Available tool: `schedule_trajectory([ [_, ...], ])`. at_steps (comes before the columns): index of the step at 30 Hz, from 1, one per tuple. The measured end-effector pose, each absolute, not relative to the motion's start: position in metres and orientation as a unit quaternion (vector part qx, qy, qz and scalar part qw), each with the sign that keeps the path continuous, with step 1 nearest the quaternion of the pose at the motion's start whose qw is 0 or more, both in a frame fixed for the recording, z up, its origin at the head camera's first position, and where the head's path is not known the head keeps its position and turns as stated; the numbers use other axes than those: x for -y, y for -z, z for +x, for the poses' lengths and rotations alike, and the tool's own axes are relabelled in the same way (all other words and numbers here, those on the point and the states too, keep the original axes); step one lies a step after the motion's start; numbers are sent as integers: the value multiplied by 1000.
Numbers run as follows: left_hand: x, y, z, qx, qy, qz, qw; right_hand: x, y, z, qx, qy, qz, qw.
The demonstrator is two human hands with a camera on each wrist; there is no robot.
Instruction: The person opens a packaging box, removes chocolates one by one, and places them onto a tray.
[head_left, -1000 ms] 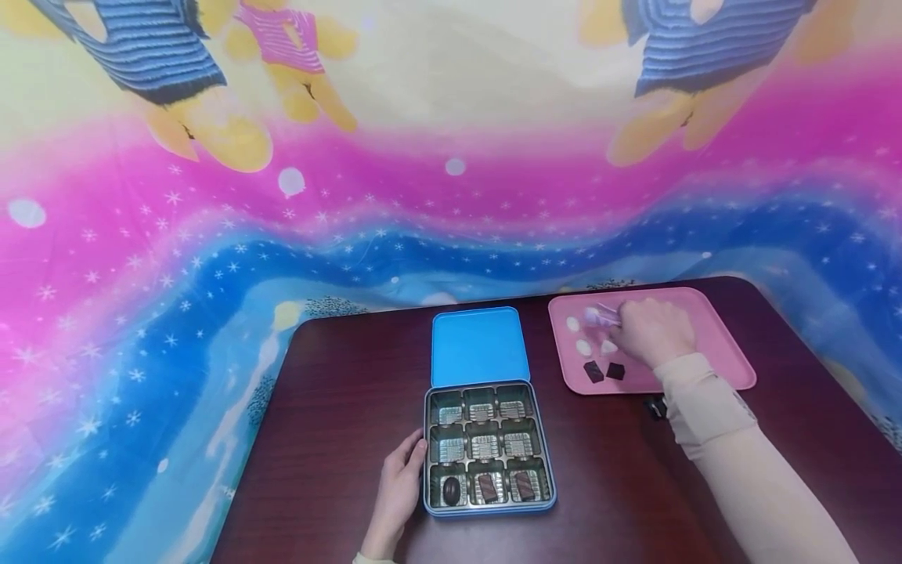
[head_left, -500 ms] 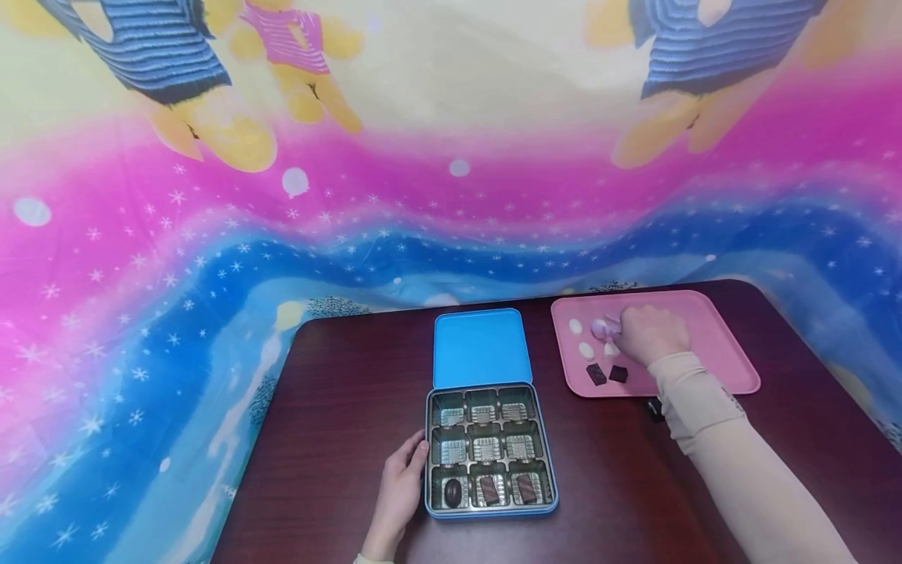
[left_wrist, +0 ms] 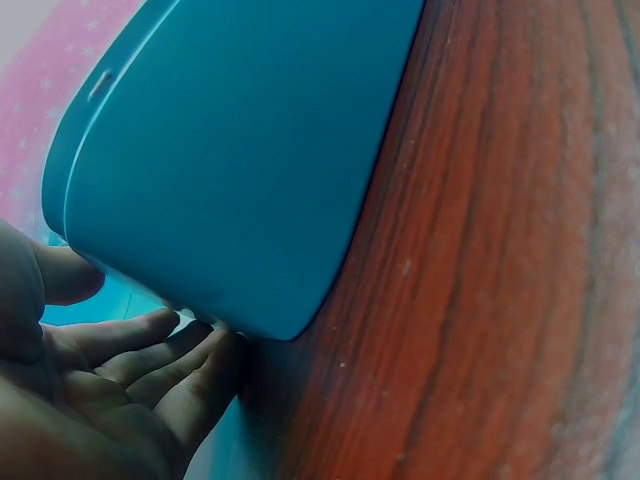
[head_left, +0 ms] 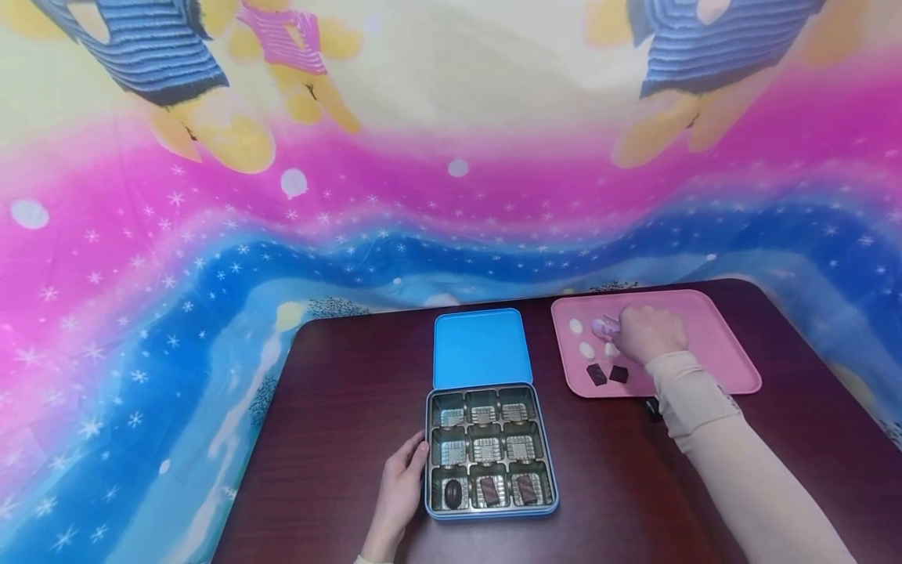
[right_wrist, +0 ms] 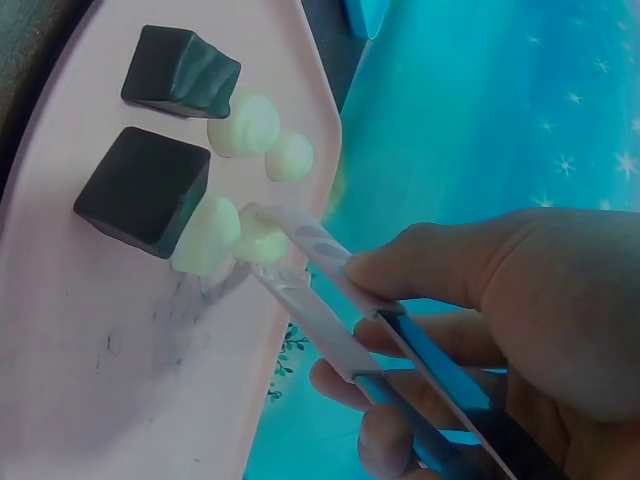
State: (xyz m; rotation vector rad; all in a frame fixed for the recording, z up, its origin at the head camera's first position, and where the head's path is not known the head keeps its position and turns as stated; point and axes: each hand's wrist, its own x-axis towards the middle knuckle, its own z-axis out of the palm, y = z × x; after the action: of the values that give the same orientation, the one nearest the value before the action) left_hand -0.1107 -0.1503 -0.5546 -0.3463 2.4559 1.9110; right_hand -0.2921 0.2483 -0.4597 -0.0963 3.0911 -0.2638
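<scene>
My right hand (head_left: 651, 337) holds small tongs (right_wrist: 325, 335) with pale tips over the pink tray (head_left: 712, 352). In the right wrist view the tips lie either side of a pale white chocolate (right_wrist: 262, 246). Beside it are another white piece (right_wrist: 208, 238) and a dark square chocolate (right_wrist: 145, 190). My left hand (head_left: 398, 489) rests against the left side of an open blue tin (head_left: 493, 515), fingertips touching its wall. The tin's front row holds a dark oval chocolate (head_left: 453, 493) and two brown striped rectangular ones (head_left: 489, 491).
The tin's blue lid (head_left: 482, 348) lies folded back behind it. On the tray's left half are further white pieces (head_left: 575, 326) and a ridged dark chocolate (head_left: 596, 374). A small black object (head_left: 653, 408) shows beneath my right sleeve. A patterned cloth (head_left: 451, 196) hangs behind the table (head_left: 338, 407).
The tongs' tips have come slightly nearer to me over the white chocolates, with a small shift of my right hand. My left hand and the tin have stayed put.
</scene>
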Motion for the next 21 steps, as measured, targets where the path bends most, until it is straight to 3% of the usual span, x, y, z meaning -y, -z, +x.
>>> schedule_trajectory([
  [14,150,552,-110,-784,-610,-114,9,-250,455,-277,-995,97,-27,-9],
  [21,150,552,-110,-784,-609,-118,10,-245,440,-259,-992,99,-51,-67],
])
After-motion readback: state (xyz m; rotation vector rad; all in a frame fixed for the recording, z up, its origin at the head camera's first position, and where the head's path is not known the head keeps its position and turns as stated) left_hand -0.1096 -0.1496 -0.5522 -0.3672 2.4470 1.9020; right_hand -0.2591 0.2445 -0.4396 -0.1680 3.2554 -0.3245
